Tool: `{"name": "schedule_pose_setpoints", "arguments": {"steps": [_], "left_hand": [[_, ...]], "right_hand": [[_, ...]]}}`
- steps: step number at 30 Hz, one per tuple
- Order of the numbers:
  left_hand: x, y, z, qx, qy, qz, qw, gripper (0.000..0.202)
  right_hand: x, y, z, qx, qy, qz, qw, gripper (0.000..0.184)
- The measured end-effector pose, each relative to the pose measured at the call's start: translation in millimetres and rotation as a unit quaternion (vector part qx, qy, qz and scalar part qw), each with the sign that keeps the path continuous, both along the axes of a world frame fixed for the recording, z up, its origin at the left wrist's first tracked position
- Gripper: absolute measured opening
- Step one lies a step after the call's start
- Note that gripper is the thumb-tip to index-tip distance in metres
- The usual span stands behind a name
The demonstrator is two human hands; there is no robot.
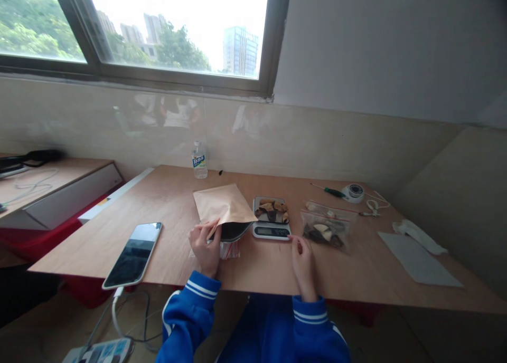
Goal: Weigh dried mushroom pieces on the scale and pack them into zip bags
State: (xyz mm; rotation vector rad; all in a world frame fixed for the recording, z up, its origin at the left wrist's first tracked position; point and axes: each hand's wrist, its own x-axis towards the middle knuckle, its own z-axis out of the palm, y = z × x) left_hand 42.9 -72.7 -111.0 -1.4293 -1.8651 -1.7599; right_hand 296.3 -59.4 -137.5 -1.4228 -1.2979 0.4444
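Observation:
My left hand [205, 246] pinches the open mouth of a brown paper pouch [222, 204] that lies on the wooden table [170, 199], holding it agape. Under the hand lies a small clear zip bag [229, 250]. My right hand [303, 260] rests on the table with a finger stretched toward the front corner of a small digital scale [271, 229]. The scale's pan carries several dried slices [272, 209]. Just right of that hand lies a clear zip bag of dried slices [325, 229].
A phone [133, 253] lies at the table's left front, cabled to a power strip [101, 351] on the floor. A small bottle [199, 160] stands at the back. A screwdriver [328, 191], tape roll [353, 192], grey sheet [418, 259] and white cloth [419, 235] lie to the right.

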Motion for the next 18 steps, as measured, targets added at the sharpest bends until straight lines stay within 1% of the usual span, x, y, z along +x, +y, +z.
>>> {"name": "schedule_pose_setpoints", "arguments": {"steps": [2, 4, 6, 8, 10, 11, 12, 13, 15, 16, 18], "left_hand": [[-4.4, 7.3, 5.7, -0.025, -0.004, 0.027, 0.999, 0.023], [-12.7, 19.0, 14.7, -0.051, -0.033, 0.036, 0.997, 0.025], [-23.8, 33.7, 25.2, -0.08, -0.073, 0.016, 0.994, 0.027], [-34.2, 46.9, 34.4, -0.139, -0.086, 0.0, 0.987, 0.024], [-39.8, 53.2, 39.8, -0.194, -0.086, -0.008, 0.977, 0.024], [-39.8, 52.6, 40.4, -0.201, -0.081, -0.007, 0.976, 0.026], [-37.8, 49.2, 39.4, -0.194, -0.075, -0.003, 0.978, 0.027], [-33.7, 43.3, 36.7, -0.171, -0.065, 0.0, 0.983, 0.029], [-20.6, 26.8, 26.9, -0.132, -0.04, -0.002, 0.991, 0.025], [-12.2, 17.5, 20.3, -0.129, -0.036, -0.027, 0.991, 0.023], [5.6, 0.7, 6.2, -0.164, -0.034, -0.096, 0.981, 0.02]], "right_hand": [[-0.2, -0.8, -0.7, 0.002, -0.001, 0.008, 1.0, 0.036], [-0.4, -1.5, -0.8, 0.002, -0.004, 0.01, 1.0, 0.036], [-0.4, -1.8, -0.3, 0.002, -0.01, 0.006, 1.0, 0.037], [-0.4, -1.6, 0.1, 0.003, -0.013, 0.004, 1.0, 0.038], [-0.6, -1.1, 0.2, 0.003, -0.009, 0.005, 1.0, 0.038], [-0.8, -0.9, 0.1, 0.002, -0.006, 0.007, 1.0, 0.038], [-1.0, -0.6, -0.1, 0.0, -0.004, 0.01, 1.0, 0.038], [-1.3, -0.4, -0.3, -0.004, -0.002, 0.011, 1.0, 0.037], [-1.5, -0.3, -0.7, -0.014, -0.002, 0.018, 1.0, 0.036], [-1.5, -0.4, -0.7, -0.018, -0.005, 0.021, 1.0, 0.036], [-1.3, -0.7, -0.4, -0.022, -0.012, 0.027, 0.999, 0.036]]}}
